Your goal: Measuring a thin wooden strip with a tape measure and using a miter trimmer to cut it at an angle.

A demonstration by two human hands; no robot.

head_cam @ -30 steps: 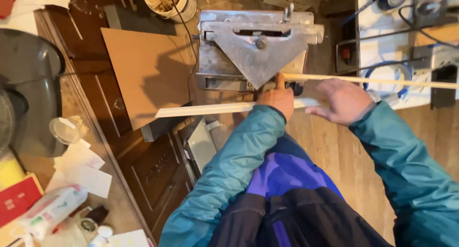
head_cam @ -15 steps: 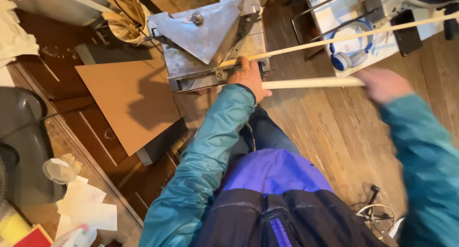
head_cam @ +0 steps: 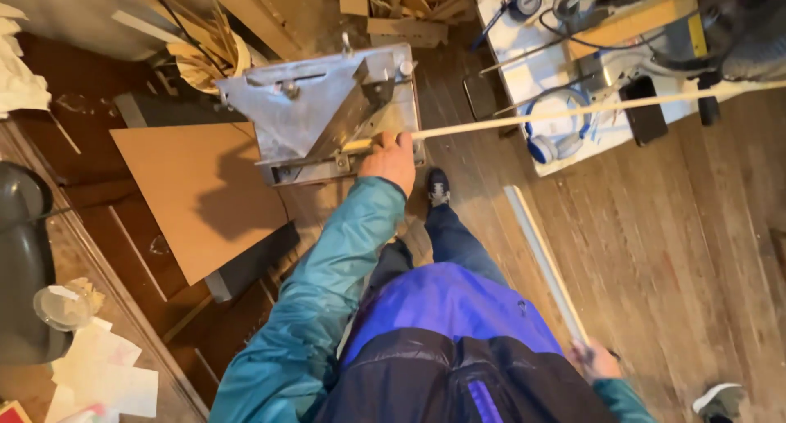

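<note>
A: Far left, what is lying there?

B: A clear plastic cup (head_cam: 62,306) is sitting beside loose white paper sheets (head_cam: 106,378) on a dark wooden table (head_cam: 98,251). A brown cardboard sheet (head_cam: 196,194) is leaning over the table's edge, reaching toward the machine.

A: And the machine?

B: A metal mitre cutter (head_cam: 323,112) with a triangular steel top is standing on the plank floor (head_cam: 679,251). Behind it, a heap of wood offcuts (head_cam: 405,9) is piling up.

A: Left hand?

B: The left hand (head_cam: 391,159), teal sleeve, is pressing down at the cutter's front right corner, fingers closed over the near end of a long pale wooden strip (head_cam: 573,112). The strip is running from under the blade area out to the right, rising across the frame.

A: What is it passing over?

B: A white table (head_cam: 565,157) carrying blue-and-white headphones (head_cam: 557,128) and a black phone (head_cam: 645,112). Whether the strip is touching them, I cannot tell.

A: Right hand?

B: The right hand (head_cam: 596,361) is hanging low at the bottom right, well apart from the left, clamped around the lower end of a second pale strip (head_cam: 544,259) that is slanting up toward the white table. The fingers are blurring.

A: Feet?

B: One dark shoe (head_cam: 438,187) is showing just beside the cutter, under the left hand.
</note>
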